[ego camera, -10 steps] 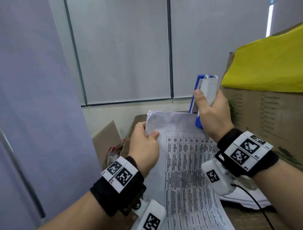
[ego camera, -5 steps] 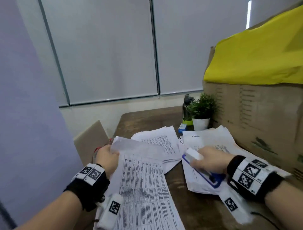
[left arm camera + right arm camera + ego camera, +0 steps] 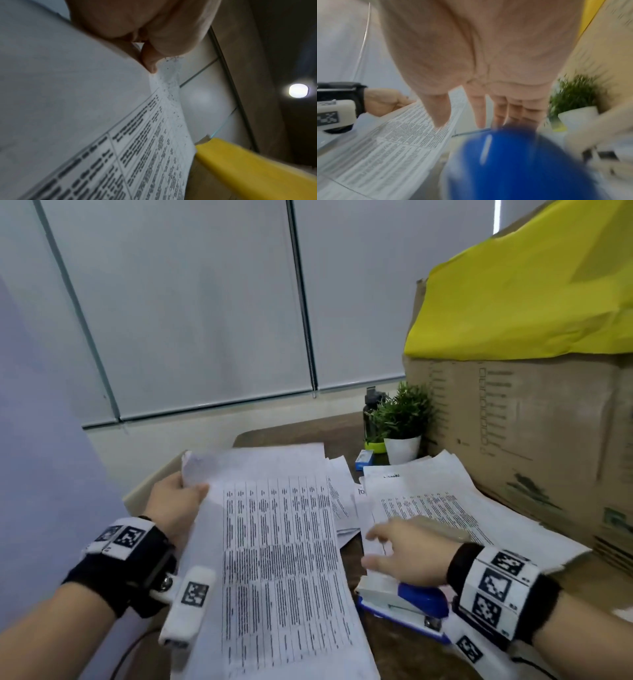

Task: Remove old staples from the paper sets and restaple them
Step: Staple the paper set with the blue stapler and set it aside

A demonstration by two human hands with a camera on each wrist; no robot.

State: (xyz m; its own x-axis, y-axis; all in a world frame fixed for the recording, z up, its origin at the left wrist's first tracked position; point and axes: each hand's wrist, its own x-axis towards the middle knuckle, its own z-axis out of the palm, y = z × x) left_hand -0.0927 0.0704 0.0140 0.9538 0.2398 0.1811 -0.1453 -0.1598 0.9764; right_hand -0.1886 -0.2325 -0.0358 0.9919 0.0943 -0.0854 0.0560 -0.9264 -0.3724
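Note:
My left hand [image 3: 174,505] pinches the top left corner of a printed paper set [image 3: 281,549], thumb on top; the left wrist view shows that worn, dotted corner [image 3: 169,75] under my thumb. A blue and white stapler [image 3: 404,599] lies on papers at the right, just under my right wrist. My right hand [image 3: 407,553] hovers above it with fingers spread and straight, holding nothing. In the right wrist view the stapler [image 3: 513,162] is a blue blur below my fingers [image 3: 479,115].
More paper sets [image 3: 428,501] lie spread over the brown table [image 3: 404,655]. A big cardboard box [image 3: 534,433] with a yellow sheet on top stands at the right. A small potted plant [image 3: 402,422], a dark bottle and a small blue box [image 3: 363,459] stand behind the papers.
My right hand brought the stapler down from the raised paper corner, laid it on the right papers and let go. My left hand lowered the paper set, still pinching its corner.

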